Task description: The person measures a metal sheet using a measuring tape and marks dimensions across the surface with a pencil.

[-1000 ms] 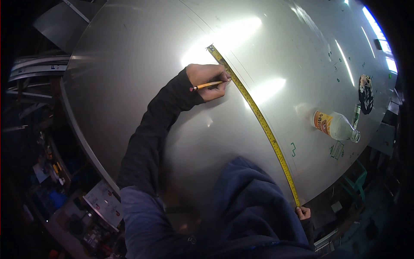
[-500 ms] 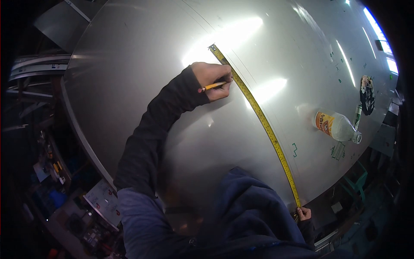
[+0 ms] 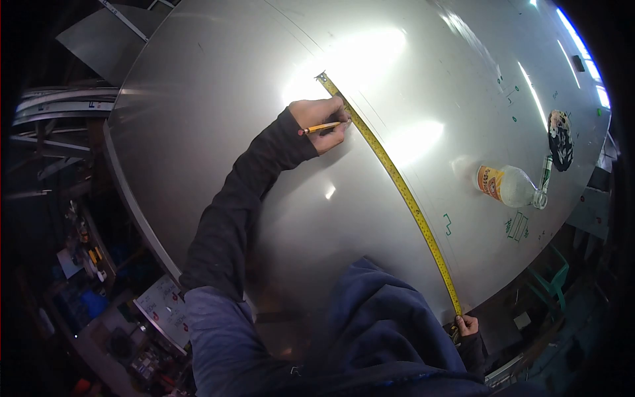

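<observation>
Counting through the head camera from my distant seat, I had two bare hands in view, both occupied. The left hand (image 3: 322, 124) was closed narrowly around one yellow pencil (image 3: 319, 128), its reddish end pointing back towards the sleeve (image 3: 235, 192). The pencil's front end was just beside the near edge of one yellow tape blade (image 3: 399, 181); I could not tell whether the point touched anything, since the fingers hid it. The right hand (image 3: 467, 325) pinched the tape blade's lower end between thumb and finger, near the edge of a grey metallic surface (image 3: 357, 212). The tape blade ran in a single curve across that surface, its free end beyond the left hand. Beside its far side I made out two thin lines (image 3: 374, 109) near the top.

Over to the right I counted one clear bottle (image 3: 519, 188) with an orange label, lying on its side, one slim green-and-white item (image 3: 546, 173) by its neck, and one dark, blotchy thing (image 3: 561, 140) that I could not identify. Between the tape blade and the bottle's side were two larger green drawings: one stepped mark (image 3: 448, 225) and one hatched box (image 3: 517, 226). Past the edge stood one green chair (image 3: 554, 281).
</observation>
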Available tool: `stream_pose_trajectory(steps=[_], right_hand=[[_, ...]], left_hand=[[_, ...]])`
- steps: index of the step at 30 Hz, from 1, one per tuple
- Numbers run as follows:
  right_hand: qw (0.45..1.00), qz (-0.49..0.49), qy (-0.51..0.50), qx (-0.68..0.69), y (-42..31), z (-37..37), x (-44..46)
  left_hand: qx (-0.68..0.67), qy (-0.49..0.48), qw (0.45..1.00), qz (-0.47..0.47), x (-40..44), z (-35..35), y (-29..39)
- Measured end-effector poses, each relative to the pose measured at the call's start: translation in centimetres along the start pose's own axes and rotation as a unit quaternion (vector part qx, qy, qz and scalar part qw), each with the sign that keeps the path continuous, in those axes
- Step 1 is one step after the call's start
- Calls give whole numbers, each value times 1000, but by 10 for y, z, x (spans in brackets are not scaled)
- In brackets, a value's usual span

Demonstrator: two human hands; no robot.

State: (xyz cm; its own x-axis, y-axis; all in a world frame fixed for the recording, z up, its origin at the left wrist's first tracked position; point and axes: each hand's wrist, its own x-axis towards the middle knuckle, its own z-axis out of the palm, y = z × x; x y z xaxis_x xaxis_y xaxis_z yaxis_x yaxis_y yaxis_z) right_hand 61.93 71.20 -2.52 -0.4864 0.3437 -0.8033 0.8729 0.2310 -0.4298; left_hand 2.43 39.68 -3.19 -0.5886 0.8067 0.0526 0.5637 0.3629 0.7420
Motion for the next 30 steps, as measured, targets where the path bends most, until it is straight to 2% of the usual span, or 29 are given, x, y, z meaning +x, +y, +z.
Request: stream_pose_trajectory(steps=[10, 12, 13, 15, 16, 18, 20, 22, 24, 25, 28, 30], right_hand=[[1000, 15, 1, 21, 16, 0, 1], [1000, 14, 9, 13, 15, 3, -1], [1000, 7, 20, 4, 14, 2, 1], [1000, -15, 17, 11, 11, 2, 2], [999, -31, 14, 21, 10, 3, 3], [998, -47, 11, 26, 8, 3, 7], [998, -58, -4, 23, -6, 1, 2], [996, -85, 2, 29, 6, 2, 5], [993, -110, 7, 31, 33, 6, 21], [992, -125, 10, 29, 33, 6, 21], [988, -139, 18, 65, 44, 9, 35], [986, -162, 19, 46, 42, 6, 38]], left_hand=[[23, -25, 999, 5, 11, -5, 12], [222, -171, 960, -22, 19, -13, 34], [225, -166, 960, -26, 17, -15, 31], [5, -73, 996, -45, 11, -14, 14], [31, -3, 999, -18, -4, -18, 10], [46, 112, 992, -44, -62, -24, 10], [41, 224, 961, -156, -144, -25, 38], [-82, 332, 908, -241, -252, -7, 46], [-180, 455, 807, -331, -358, 14, 80], [-180, 490, 760, -387, -406, 25, 105], [-174, 574, 661, -451, -569, 83, 143], [-177, 619, 599, -477, -633, 116, 179]])
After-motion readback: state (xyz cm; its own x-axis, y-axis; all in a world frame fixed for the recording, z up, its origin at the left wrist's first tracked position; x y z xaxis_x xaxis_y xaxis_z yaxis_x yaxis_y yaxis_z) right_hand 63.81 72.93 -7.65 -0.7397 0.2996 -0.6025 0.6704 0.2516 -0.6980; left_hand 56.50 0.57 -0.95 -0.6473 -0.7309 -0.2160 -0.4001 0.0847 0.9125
